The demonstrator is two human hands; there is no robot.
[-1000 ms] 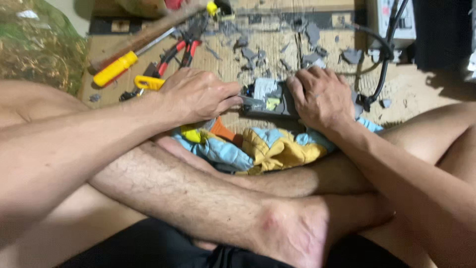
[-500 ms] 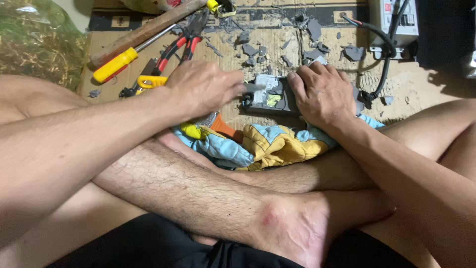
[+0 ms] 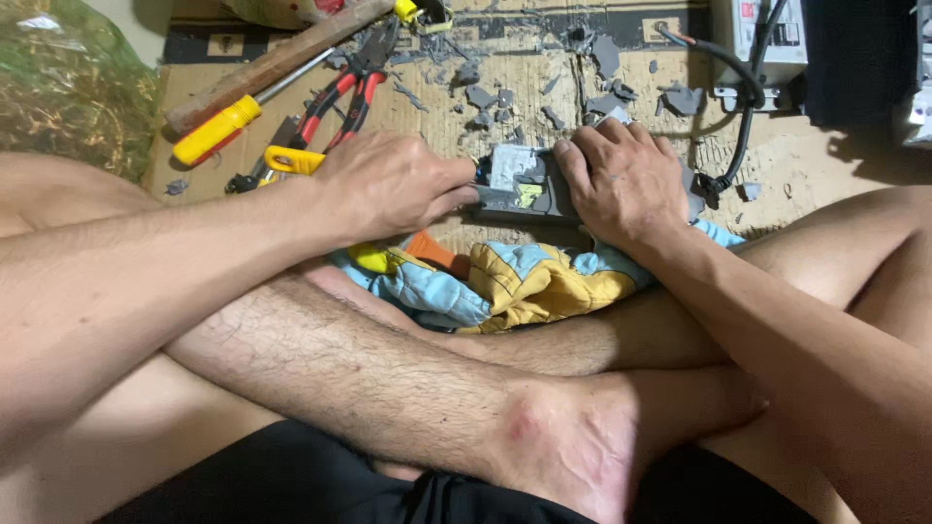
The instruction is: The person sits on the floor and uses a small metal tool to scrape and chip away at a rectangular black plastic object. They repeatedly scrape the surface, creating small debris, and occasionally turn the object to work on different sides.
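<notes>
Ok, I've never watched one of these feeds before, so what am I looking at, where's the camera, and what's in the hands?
There is no machine here: a person sits cross-legged on the floor, and a camera on their head looks down at their bare hands. The left hand and right hand both grip a grey box-like device from either side. It lies at the edge of a blue and yellow cloth by their legs. On the cardboard beyond lie a yellow-handled screwdriver, red-handled pliers, a wooden handle and grey broken pieces. A black cable runs to another unit.
</notes>
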